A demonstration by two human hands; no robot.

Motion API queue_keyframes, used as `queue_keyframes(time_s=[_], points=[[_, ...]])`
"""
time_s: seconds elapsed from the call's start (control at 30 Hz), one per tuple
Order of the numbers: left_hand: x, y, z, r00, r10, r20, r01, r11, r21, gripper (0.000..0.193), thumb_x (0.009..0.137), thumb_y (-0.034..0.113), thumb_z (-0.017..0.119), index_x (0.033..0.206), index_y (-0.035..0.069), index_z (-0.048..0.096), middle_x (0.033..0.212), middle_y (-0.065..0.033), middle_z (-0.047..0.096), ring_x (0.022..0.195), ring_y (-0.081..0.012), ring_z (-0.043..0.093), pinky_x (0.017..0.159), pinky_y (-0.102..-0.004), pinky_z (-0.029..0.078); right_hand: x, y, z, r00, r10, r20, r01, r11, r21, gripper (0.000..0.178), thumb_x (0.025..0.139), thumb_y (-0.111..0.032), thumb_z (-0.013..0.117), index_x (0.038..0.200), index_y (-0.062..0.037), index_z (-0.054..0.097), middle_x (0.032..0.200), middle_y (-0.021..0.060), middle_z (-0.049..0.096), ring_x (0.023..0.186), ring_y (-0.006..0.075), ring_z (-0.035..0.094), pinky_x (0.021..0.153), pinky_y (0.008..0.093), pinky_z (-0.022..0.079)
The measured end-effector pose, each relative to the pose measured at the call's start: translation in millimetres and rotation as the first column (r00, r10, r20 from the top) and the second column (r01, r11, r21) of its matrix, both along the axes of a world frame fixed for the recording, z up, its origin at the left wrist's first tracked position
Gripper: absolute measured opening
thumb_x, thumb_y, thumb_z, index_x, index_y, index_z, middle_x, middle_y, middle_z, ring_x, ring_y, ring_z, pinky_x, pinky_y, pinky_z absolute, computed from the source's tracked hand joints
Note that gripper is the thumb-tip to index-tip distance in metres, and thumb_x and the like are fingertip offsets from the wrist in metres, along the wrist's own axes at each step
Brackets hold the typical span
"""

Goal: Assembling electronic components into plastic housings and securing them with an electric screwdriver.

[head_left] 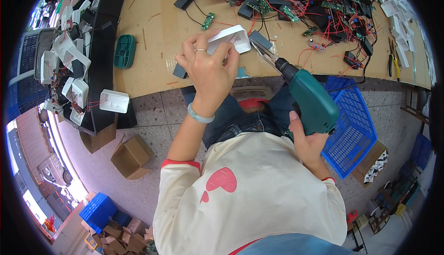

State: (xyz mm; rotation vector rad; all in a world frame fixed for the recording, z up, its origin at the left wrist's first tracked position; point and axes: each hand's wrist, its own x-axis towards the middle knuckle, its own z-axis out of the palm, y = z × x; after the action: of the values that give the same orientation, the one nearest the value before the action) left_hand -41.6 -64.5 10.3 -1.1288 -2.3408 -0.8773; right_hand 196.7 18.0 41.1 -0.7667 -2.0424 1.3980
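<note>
A small open white plastic case (241, 41) is held up over the near edge of the work table by my left hand (208, 65), whose fingers and thumb close on it. Thin red wire shows inside the case; the rest of its inside is covered by my fingers. My right hand (305, 139) grips the handle of a green pistol-shaped soldering gun (313, 100). Its metal tip points up and left, close to the case's right end; whether they touch I cannot tell. Dark flat boxes (261, 39) lie on the table beside and behind the case.
Circuit boards (208, 21), black boxes and tangled red wires (330, 24) cover the table's far right. A green divided tray (125, 51) sits left, near a black bin (104, 37) of white cases. Pliers (396, 63) lie far right. A blue crate (349, 130) stands below.
</note>
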Motion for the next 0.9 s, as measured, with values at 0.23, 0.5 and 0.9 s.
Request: queue_keyframes(time_s=[0.23, 0.5, 0.9], points=[[0, 0, 1, 1.0, -0.007, -0.002, 0.007, 1.0, -0.008, 0.007, 0.072, 0.015, 0.078, 0.078, 0.015, 0.075, 0.114, -0.0027, 0.067, 0.108, -0.0291, 0.052, 0.089, -0.0448, 0.03, 4, -2, 4, 0.993, -0.118, -0.013, 0.118, 0.993, -0.031, 0.028, 0.089, 0.007, 0.068, 0.116, 0.0056, 0.062, 0.083, 0.0052, 0.065, 0.061, 0.0082, 0.058, 0.054, 0.0218, 0.047], [0, 0, 1, 1.0, -0.006, -0.018, 0.006, 1.0, -0.013, 0.007, 0.073, 0.015, 0.078, 0.079, 0.015, 0.075, 0.114, -0.0027, 0.066, 0.108, -0.029, 0.052, 0.09, -0.045, 0.03, 2, 1, 13, 0.975, -0.218, -0.032, 0.207, 0.958, -0.199, 0.028, 0.09, 0.007, 0.064, 0.118, 0.0072, 0.058, 0.071, 0.0056, 0.06, 0.056, 0.0101, 0.054, 0.053, 0.0249, 0.046], [1, 0, 2, 1.0, -0.006, -0.018, 0.005, 1.0, -0.019, 0.007, 0.073, 0.015, 0.078, 0.079, 0.014, 0.075, 0.115, -0.0034, 0.067, 0.108, -0.0292, 0.052, 0.09, -0.0454, 0.03, 2, 2, 11, 0.974, -0.224, -0.037, 0.214, 0.961, -0.176, 0.029, 0.091, 0.007, 0.063, 0.119, 0.0076, 0.056, 0.07, 0.0051, 0.059, 0.056, 0.0098, 0.053, 0.053, 0.0253, 0.046]])
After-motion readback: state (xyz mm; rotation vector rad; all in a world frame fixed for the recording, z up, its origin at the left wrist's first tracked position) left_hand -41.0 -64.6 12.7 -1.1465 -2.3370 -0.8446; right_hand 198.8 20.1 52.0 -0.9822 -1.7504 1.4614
